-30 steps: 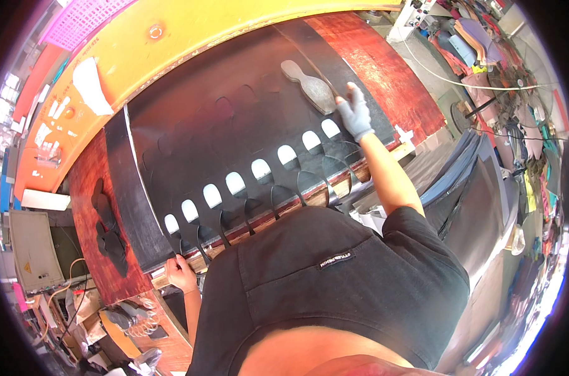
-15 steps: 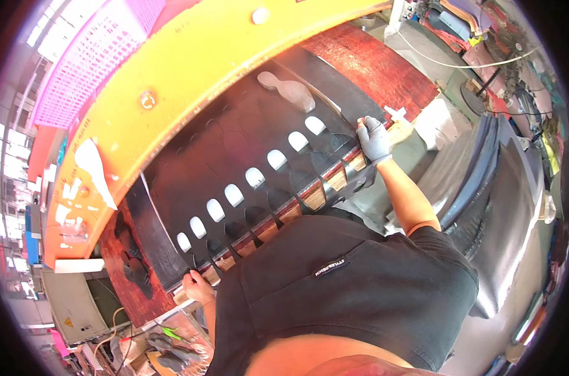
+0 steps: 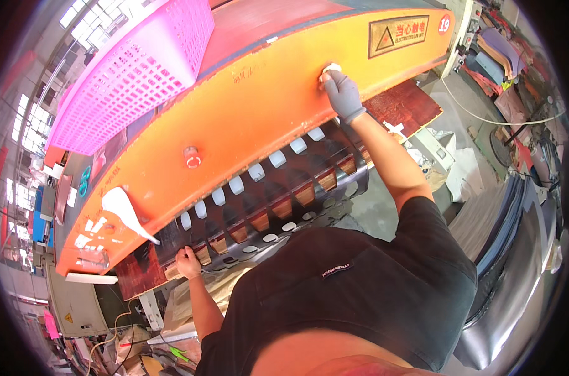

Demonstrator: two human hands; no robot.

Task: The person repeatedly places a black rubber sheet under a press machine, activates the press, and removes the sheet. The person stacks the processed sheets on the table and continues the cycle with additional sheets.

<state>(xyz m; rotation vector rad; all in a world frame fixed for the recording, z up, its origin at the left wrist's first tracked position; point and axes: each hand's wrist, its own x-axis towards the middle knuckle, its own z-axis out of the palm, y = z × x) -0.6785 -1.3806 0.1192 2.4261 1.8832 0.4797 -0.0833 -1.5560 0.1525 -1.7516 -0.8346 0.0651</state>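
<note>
Both hands were well apart: the bare left hand point(image 3: 188, 263), fingers folded and thumb raised, met the near left corner of a black sheet point(image 3: 278, 224), though whether it pinched the sheet I could not tell; the right hand point(image 3: 344, 97), in a grey fingerless glove, was curled closed on a round knob point(image 3: 333, 67) on the beam. The sheet lay just in front of the person's dark shirt point(image 3: 360, 294), its far part hidden under the beam and its near part drooping over the table edge. It looked smooth, thin and faintly glossy, cut into a row of arched openings with narrow curved strips between; bare wood point(image 3: 282, 209) showed through them. Along its far side ran pale, round-ended patches point(image 3: 236, 185). Beyond stretched the orange beam point(image 3: 266, 116), painted and scuffed, bearing a tapering white cutout point(image 3: 125, 210). Behind sat a pink plastic basket point(image 3: 128, 81), its walls pierced with a grid of holes.
</note>
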